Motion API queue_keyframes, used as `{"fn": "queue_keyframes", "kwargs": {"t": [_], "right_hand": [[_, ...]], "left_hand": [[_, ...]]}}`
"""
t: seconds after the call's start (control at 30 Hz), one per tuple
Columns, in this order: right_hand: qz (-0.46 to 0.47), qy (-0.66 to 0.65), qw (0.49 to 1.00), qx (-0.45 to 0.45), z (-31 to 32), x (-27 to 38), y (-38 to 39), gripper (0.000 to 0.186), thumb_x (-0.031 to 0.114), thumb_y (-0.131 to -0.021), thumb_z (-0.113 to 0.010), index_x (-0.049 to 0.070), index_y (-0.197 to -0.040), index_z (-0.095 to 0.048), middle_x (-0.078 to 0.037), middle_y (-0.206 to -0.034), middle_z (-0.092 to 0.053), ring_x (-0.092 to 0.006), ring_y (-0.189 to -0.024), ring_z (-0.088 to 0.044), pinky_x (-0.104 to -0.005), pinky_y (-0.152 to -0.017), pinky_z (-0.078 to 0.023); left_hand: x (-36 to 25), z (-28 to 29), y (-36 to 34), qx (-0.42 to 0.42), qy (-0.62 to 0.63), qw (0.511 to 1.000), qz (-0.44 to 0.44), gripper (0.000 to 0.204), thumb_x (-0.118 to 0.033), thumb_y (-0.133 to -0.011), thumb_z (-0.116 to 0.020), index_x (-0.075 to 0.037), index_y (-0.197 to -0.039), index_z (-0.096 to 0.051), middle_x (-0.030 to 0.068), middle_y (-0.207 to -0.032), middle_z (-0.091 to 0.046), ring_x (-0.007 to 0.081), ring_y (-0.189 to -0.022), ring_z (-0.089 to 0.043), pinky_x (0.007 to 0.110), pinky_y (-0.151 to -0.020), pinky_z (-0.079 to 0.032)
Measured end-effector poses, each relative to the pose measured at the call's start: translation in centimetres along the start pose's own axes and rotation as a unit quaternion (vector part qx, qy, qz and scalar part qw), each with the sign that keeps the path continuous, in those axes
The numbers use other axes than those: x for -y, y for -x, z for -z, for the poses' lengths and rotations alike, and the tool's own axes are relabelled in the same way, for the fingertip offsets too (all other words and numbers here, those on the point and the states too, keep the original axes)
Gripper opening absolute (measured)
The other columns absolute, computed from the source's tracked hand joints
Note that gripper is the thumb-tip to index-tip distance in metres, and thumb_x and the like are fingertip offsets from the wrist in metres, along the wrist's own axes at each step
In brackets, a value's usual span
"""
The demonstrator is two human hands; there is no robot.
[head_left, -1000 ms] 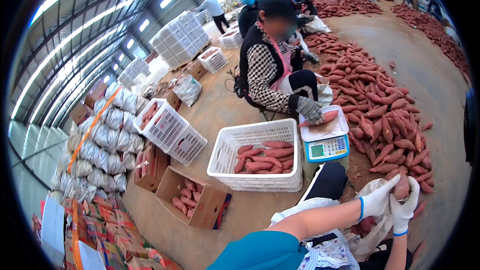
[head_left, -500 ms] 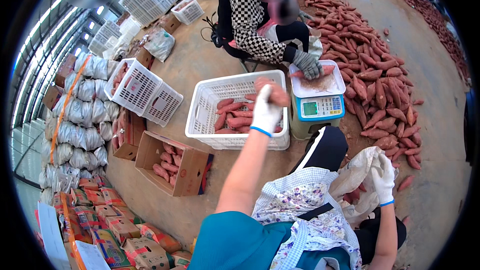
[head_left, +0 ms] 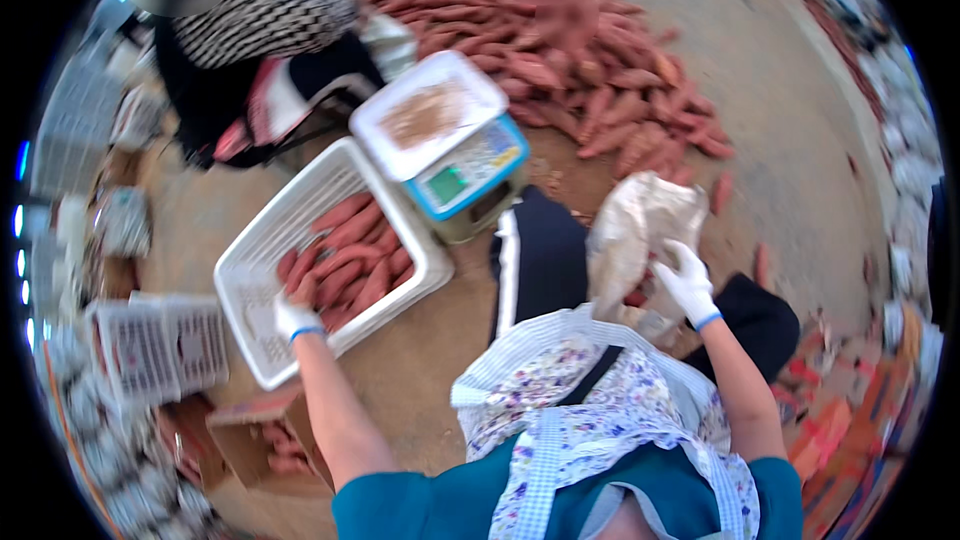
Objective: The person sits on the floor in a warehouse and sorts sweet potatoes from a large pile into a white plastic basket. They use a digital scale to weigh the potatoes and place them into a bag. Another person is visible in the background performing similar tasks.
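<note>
Head view showed the left hand [head_left: 296,316], in a white glove with a blue cuff, down inside a large white crate [head_left: 255,270]; its fingertips were at the near left end of the red sweet potatoes [head_left: 350,230] lying loosely together there, but through the blur it could not be told whether they had closed round one; the right hand [head_left: 687,287], gloved alike, held nothing visible, its thumb and fingers spread wide beside the mouth of an off-white sack [head_left: 650,205], with some red showing inside; between the arms lay a flowered apron [head_left: 600,380] and a dark trouser leg [head_left: 545,250] with a white stripe; just beside the crate stood a blue scale [head_left: 470,175], its white tray [head_left: 470,90] bearing only brown dirt; beyond it a big heap [head_left: 620,90] of sweet potatoes spread over the floor [head_left: 790,140]; at upper left sat a co-worker in checkered sleeves [head_left: 265,20]; at lower left stood an open cardboard box [head_left: 240,440] with more sweet potatoes, near a smaller white basket [head_left: 165,340].
</note>
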State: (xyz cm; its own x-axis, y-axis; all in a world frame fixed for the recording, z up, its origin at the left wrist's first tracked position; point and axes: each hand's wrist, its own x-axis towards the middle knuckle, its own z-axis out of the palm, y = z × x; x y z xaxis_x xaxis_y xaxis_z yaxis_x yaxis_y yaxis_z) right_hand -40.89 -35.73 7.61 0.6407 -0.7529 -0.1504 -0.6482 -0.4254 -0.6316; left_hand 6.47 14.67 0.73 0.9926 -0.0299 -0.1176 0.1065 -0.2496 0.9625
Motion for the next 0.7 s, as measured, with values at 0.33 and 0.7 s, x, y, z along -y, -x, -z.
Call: {"fn": "queue_keyframes", "kwargs": {"t": [0.33, 0.7], "right_hand": [[0.033, 0.095, 0.98, 0.174, -2.8, -2.0, -1.4, 0.039, 0.038, -0.083, -0.06, 0.006, -0.104, -0.064, -0.018, -0.101, -0.067, -0.035, -0.097, -0.063, -0.0418, -0.086, -0.049], [0.0, 0.232, 0.877, 0.42, -4.4, -1.8, 3.2, 0.029, 0.02, -0.073, -0.06, 0.004, -0.094, -0.072, -0.02, -0.101, -0.068, -0.0341, -0.093, -0.067, -0.0423, -0.081, -0.053]], "left_hand": [[-27.0, -20.1, 17.5, 0.188, 0.161, 0.945, -0.213, 0.025, 0.0, -0.089, -0.053, 0.001, -0.113, -0.058, 0.0123, -0.106, -0.062, 0.0211, -0.097, -0.063, 0.033, -0.085, -0.052], [-11.6, -40.5, 32.0, 0.525, -0.332, 0.498, -0.604, 0.043, -0.035, -0.07, -0.07, -0.011, -0.105, -0.062, 0.0114, -0.107, -0.063, 0.0267, -0.109, -0.054, 0.048, -0.108, -0.028]]}}
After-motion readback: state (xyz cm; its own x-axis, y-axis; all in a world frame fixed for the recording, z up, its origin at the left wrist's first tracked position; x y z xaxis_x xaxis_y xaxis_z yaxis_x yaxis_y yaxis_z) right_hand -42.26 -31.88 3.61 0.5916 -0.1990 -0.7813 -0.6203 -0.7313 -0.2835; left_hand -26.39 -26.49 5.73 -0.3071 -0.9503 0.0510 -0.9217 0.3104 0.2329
